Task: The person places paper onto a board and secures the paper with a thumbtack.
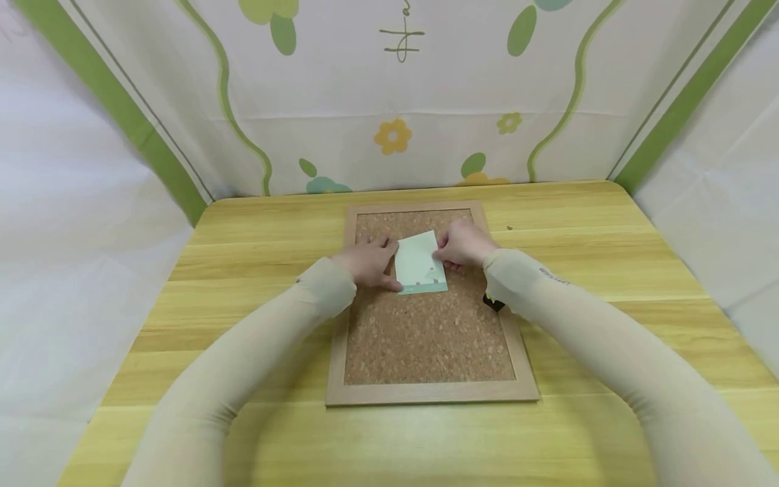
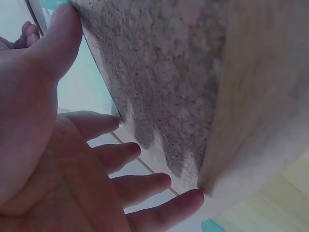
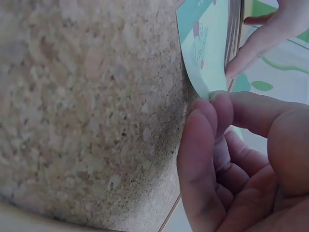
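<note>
Starting big, across the top of the head view: a white cloth (image 1: 335, 81), softly creased, printed with green bands and orange flowers. Below, filling much of the lower frame: a wood-grain table (image 1: 280, 439), pale yellow, long-streaked. On to the centre: a rectangular cork board (image 1: 426, 338), speckled brown inside a smooth wooden border, long axis running up the frame. In from lower left, a cream left sleeve (image 1: 262, 358); from lower right, a matching right sleeve (image 1: 608, 345), both matte and snug.

Now the 2 hands, and the key relation: a paper sheet (image 1: 420, 260) right between, on the upper half of the cork, long axis near upright in the frame, both hands touching, neither nearer. At the left edge, the left hand (image 1: 368, 262): 4 fingers straight and fanned, thumb by the sheet's lower left corner, index fingertip higher up. Grips nothing. At the right edge, the right hand (image 1: 465, 243): thumb and index finger pinching the paper, other fingers curled.

Looks thin and pliable, pale green, with a teal strip along the bottom and small reddish marks. Bends beside the pinch in the right wrist view, apparently raised slightly off the cork.

Smaller now, right of centre, partly behind the right sleeve: a black object (image 1: 494, 303) with a touch of yellow. Can't tell what. Tiniest, farther up: a dark speck (image 1: 509, 228).
</note>
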### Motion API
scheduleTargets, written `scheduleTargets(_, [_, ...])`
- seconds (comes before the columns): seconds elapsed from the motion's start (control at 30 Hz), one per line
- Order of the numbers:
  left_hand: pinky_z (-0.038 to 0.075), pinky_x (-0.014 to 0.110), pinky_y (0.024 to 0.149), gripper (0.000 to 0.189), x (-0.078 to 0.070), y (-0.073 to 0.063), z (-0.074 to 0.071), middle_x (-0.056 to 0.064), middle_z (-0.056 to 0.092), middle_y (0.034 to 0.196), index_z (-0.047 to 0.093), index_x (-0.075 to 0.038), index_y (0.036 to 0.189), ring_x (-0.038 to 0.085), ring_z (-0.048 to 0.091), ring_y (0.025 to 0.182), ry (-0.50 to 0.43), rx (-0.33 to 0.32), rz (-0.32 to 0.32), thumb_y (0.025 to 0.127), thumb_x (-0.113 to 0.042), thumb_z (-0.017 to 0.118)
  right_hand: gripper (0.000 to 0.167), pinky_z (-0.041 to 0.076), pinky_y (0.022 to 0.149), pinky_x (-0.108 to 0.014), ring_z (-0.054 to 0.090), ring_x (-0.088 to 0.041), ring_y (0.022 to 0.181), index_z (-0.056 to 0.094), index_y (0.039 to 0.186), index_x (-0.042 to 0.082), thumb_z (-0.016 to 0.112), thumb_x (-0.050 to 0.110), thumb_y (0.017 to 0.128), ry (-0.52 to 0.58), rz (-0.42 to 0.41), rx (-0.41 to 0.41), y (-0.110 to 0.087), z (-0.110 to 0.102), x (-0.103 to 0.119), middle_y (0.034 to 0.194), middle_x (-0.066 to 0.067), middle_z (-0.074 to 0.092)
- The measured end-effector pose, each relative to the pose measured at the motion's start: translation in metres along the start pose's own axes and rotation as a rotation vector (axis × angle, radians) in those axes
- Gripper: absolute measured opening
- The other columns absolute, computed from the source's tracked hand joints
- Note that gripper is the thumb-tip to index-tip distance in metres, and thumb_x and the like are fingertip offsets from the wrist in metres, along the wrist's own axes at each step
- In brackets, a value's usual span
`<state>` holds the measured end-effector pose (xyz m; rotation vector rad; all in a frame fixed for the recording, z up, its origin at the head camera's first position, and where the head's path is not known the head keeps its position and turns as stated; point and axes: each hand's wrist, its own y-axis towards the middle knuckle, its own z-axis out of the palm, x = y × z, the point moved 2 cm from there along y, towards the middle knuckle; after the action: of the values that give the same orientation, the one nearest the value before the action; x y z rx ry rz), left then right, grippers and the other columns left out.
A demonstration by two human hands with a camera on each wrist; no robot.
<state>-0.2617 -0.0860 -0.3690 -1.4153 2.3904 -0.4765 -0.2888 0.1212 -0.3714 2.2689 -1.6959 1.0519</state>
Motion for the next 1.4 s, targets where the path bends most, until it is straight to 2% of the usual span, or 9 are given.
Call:
scheduleTargets(0.2, [0.020,0.055,0.115,0.102,0.001,0.001,0.001,0.016,0.000,0.165,0.006,-0.011,0.160,0.050,0.004,0.146,-0.031,0.037,-0.009,0.089,-0.062,0.059,0.027,0.053,0.052,-0.030,0.062,-0.019,0.053,0.063,0.068,0.002,0.068,0.013,0.093,-0.012,0.025,0.001,0.000,0.003,0.001,0.062,-0.009,0.064])
scheduleTargets(0.43, [0.022,0.057,0.114,0.103,-0.003,0.001,-0.001,0.017,0.006,0.164,0.008,-0.009,0.160,0.050,0.010,0.145,-0.026,0.016,-0.028,0.088,-0.059,0.063,0.023,0.045,0.048,-0.027,0.057,-0.016,0.051,0.069,0.073,0.004,0.072,0.020,0.090,-0.086,0.055,-0.037,0.000,0.003,0.000,0.063,-0.008,0.064])
scheduleTargets(0.57, [0.022,0.054,0.115,0.103,-0.007,0.000,-0.002,0.016,0.008,0.164,0.009,-0.009,0.160,0.047,0.013,0.146,-0.023,0.017,-0.059,0.088,-0.057,0.065,0.026,0.041,0.048,-0.027,0.052,-0.014,0.048,0.068,0.071,0.005,0.072,0.022,0.090,-0.114,0.060,-0.023,0.001,0.003,0.000,0.059,-0.007,0.062])
scheduleTargets(0.73, [0.020,0.055,0.115,0.102,-0.010,0.001,-0.003,0.016,0.005,0.165,0.010,-0.011,0.160,0.047,0.011,0.146,-0.037,0.022,-0.061,0.088,-0.055,0.066,0.033,0.038,0.044,-0.026,0.049,-0.013,0.043,0.066,0.065,0.004,0.071,0.023,0.091,-0.137,0.070,0.007,0.001,0.002,-0.003,0.052,-0.004,0.057])
scheduleTargets(0.93, [0.019,0.054,0.116,0.102,-0.009,-0.001,-0.004,0.015,0.003,0.165,0.010,-0.014,0.161,0.047,0.009,0.147,-0.049,0.025,-0.091,0.087,-0.055,0.067,0.037,0.036,0.045,-0.025,0.045,-0.011,0.043,0.062,0.060,0.007,0.073,0.027,0.090,-0.173,0.040,0.013,0.003,0.000,-0.003,0.048,0.001,0.050])
scheduleTargets(1.07, [0.018,0.052,0.117,0.103,-0.011,0.000,-0.006,0.017,0.003,0.165,0.009,-0.012,0.161,0.046,0.009,0.147,-0.038,0.038,-0.108,0.086,-0.055,0.067,0.040,0.040,0.047,-0.026,0.048,-0.012,0.046,0.058,0.059,0.009,0.072,0.028,0.091,-0.155,0.027,0.022,0.001,-0.007,-0.007,0.051,0.000,0.052])
scheduleTargets(1.17, [0.019,0.054,0.116,0.104,-0.012,0.000,-0.008,0.019,0.003,0.164,0.010,-0.010,0.160,0.048,0.010,0.146,-0.029,0.045,-0.113,0.087,-0.054,0.068,0.033,0.044,0.051,-0.028,0.052,-0.015,0.051,0.064,0.068,0.007,0.067,0.025,0.095,-0.130,0.021,0.005,-0.003,-0.019,-0.013,0.056,-0.005,0.058])
scheduleTargets(1.3, [0.021,0.055,0.115,0.104,-0.014,0.000,-0.008,0.019,0.002,0.164,0.009,-0.011,0.160,0.050,0.010,0.145,-0.019,0.053,-0.115,0.087,-0.054,0.067,0.025,0.047,0.056,-0.029,0.057,-0.018,0.057,0.072,0.092,0.000,0.061,0.021,0.099,-0.081,-0.010,-0.075,-0.007,-0.044,-0.022,0.067,-0.011,0.064])
scheduleTargets(1.4, [0.022,0.055,0.114,0.104,-0.015,0.000,-0.008,0.018,0.002,0.164,0.009,-0.012,0.161,0.049,0.010,0.146,-0.013,0.054,-0.112,0.086,-0.055,0.067,0.026,0.050,0.056,-0.030,0.060,-0.020,0.058,0.071,0.104,-0.005,0.059,0.018,0.100,-0.025,-0.041,-0.153,-0.012,-0.067,-0.031,0.072,-0.015,0.065])
